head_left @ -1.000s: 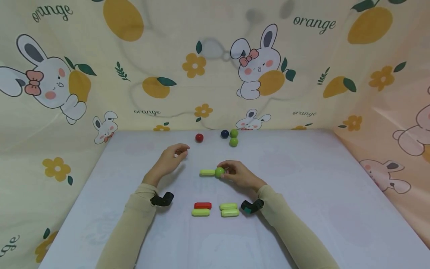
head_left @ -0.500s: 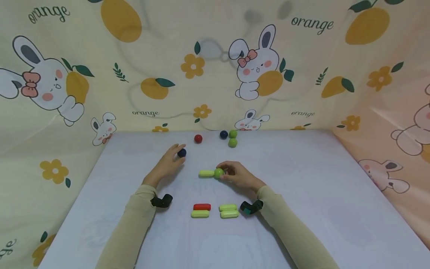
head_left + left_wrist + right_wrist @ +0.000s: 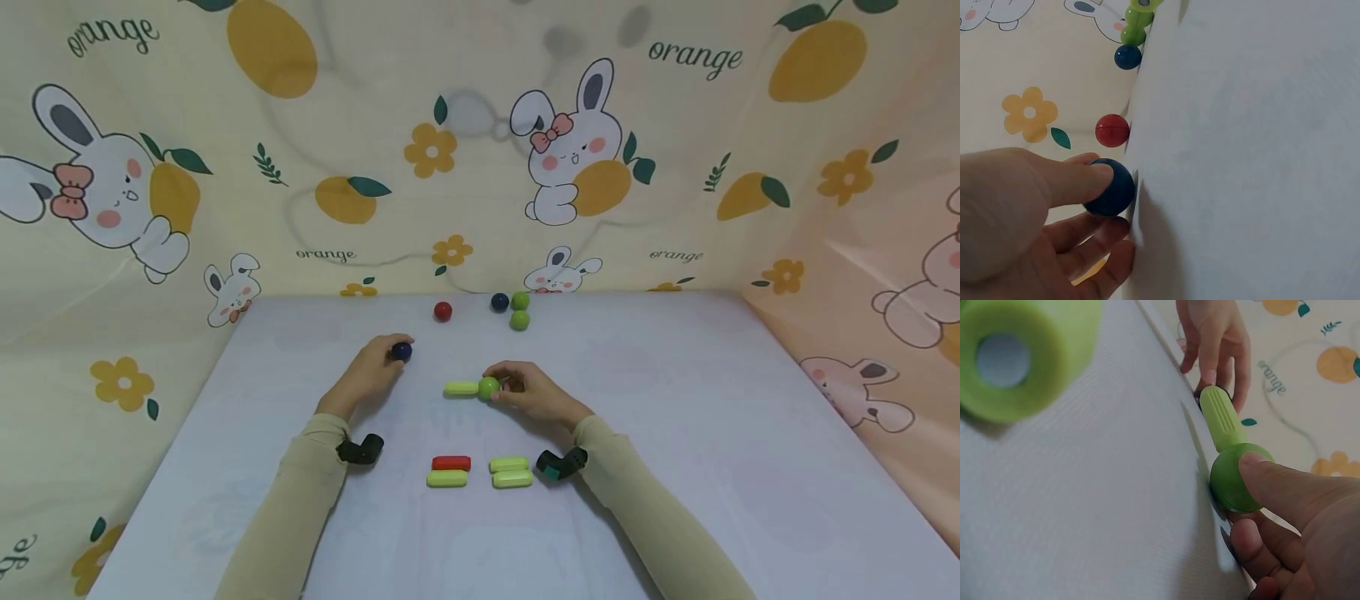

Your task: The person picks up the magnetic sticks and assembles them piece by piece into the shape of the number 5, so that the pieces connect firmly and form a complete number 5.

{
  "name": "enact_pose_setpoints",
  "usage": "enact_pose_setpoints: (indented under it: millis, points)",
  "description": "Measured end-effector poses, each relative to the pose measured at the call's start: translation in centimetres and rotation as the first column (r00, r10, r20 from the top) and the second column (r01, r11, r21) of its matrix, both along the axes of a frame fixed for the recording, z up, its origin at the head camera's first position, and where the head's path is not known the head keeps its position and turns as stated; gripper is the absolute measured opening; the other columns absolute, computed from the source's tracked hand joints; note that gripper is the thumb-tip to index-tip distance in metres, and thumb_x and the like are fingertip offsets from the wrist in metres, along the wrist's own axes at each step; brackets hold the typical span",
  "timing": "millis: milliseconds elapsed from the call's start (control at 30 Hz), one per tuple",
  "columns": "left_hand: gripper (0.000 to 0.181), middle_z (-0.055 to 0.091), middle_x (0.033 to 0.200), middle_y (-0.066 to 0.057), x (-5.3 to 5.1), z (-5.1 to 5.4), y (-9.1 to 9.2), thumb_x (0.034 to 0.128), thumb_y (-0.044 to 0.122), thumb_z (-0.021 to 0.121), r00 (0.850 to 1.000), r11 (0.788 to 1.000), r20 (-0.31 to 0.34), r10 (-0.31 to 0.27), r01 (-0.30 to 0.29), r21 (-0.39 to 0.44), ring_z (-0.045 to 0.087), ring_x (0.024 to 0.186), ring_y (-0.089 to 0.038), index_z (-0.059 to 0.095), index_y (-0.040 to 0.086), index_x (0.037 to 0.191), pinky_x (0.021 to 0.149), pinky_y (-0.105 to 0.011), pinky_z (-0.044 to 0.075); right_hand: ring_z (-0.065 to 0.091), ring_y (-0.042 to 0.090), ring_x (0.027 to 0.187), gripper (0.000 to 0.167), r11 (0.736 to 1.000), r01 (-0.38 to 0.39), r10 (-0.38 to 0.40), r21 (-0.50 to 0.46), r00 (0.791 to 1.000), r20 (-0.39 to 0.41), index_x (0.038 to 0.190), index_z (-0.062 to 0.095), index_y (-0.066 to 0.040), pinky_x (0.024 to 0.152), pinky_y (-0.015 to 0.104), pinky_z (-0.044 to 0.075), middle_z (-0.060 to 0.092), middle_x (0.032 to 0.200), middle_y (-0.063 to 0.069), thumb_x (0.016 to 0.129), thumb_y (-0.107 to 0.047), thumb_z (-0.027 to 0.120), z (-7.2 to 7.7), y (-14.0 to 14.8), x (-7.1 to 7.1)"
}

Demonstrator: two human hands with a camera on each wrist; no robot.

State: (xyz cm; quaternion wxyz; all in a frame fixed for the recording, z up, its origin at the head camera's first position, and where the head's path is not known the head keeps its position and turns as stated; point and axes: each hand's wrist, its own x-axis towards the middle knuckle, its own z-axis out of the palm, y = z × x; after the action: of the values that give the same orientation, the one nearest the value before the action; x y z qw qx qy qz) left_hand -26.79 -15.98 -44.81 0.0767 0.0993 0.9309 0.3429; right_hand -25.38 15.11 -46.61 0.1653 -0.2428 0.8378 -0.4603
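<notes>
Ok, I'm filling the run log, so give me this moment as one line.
left hand: pinches blue ball; right hand: holds green ball, green stick touching it; far side: red ball; near side: red stick

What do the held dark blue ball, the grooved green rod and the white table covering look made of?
Dark blue ball: probably plastic, possibly painted wood; smooth and evenly coloured, with a soft sheen.
Grooved green rod: likely moulded plastic, satin finish; parallel grooves and uniform colour suggest it.
White table covering: perhaps cloth, matte; fine woven-looking texture shows, though coated sheet is possible.
</notes>
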Motion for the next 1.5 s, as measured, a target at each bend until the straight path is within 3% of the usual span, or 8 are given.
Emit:
enact_pose_setpoints:
  millis: [400, 600, 933, 1167, 1500]
  points:
    - [0.038, 0.046, 0.152, -0.025, -0.2, -0.1, -0.7, 0.1005, 0.006, 0.057, 0.999, 1.0, 0.029, 0.024, -0.023, -0.007, 0.045, 0.14, -0.044, 0.054, 0.012, 0.138, 0.116, -0.059, 0.036, 0.051, 0.016, 0.091, 0.038, 1.0, 0.007, -0.007, 0.017, 1.0, 0.006, 0.134, 0.061, -0.006, 0.078, 0.023, 0.043, 0.065, 0.124, 0.01, 0.097, -0.011, 0.067, 0.0, 0.0, 0.0]
    - [0.033, 0.052, 0.145, -0.026, -0.1, 0.4, -0.5, 0.1005, 0.008, 0.058, 1.0, 1.0, 0.026, -0.011, 0.011, -0.005, 0.056, 0.128, -0.043, 0.055, 0.01, 0.133, 0.109, -0.057, 0.044, 0.051, 0.017, 0.091, 0.038, 1.0, 0.011, -0.011, 0.017, 1.0, 0.008, 0.134, 0.061, -0.005, 0.078, 0.023, 0.043, 0.064, 0.125, 0.012, 0.097, -0.011, 0.067, 0.1, 0.1, 0.0]
    - [0.032, 0.055, 0.141, -0.025, 0.4, 1.3, -0.1, 0.0999, 0.011, 0.062, 0.996, 0.998, 0.064, -0.067, 0.066, 0.006, 0.059, 0.124, -0.039, 0.055, 0.01, 0.132, 0.107, -0.054, 0.047, 0.051, 0.017, 0.092, 0.038, 0.999, 0.017, -0.017, 0.028, 1.0, 0.009, 0.134, 0.061, -0.006, 0.078, 0.023, 0.043, 0.064, 0.123, 0.01, 0.097, -0.011, 0.067, -0.1, 0.1, 0.0]
    - [0.034, 0.056, 0.139, -0.022, 0.9, 2.1, 0.2, 0.099, 0.012, 0.063, 0.991, 0.997, 0.114, -0.074, 0.074, 0.001, 0.059, 0.121, -0.036, 0.055, 0.011, 0.131, 0.106, -0.052, 0.049, 0.051, 0.017, 0.092, 0.038, 1.0, 0.018, -0.018, 0.024, 1.0, 0.014, 0.133, 0.061, -0.006, 0.078, 0.023, 0.043, 0.064, 0.122, 0.01, 0.096, -0.01, 0.068, 0.0, 0.0, -0.1]
    - [0.032, 0.059, 0.135, -0.021, 1.1, 2.0, 0.5, 0.0975, 0.013, 0.066, 0.984, 0.992, 0.133, -0.123, 0.127, -0.022, 0.06, 0.117, -0.032, 0.057, 0.01, 0.128, 0.104, -0.05, 0.05, 0.05, 0.02, 0.095, 0.04, 1.0, 0.012, -0.012, 0.019, 1.0, 0.019, 0.136, 0.059, -0.003, 0.08, 0.024, 0.042, 0.063, 0.125, 0.014, 0.097, -0.01, 0.067, 0.5, -0.1, 0.2]
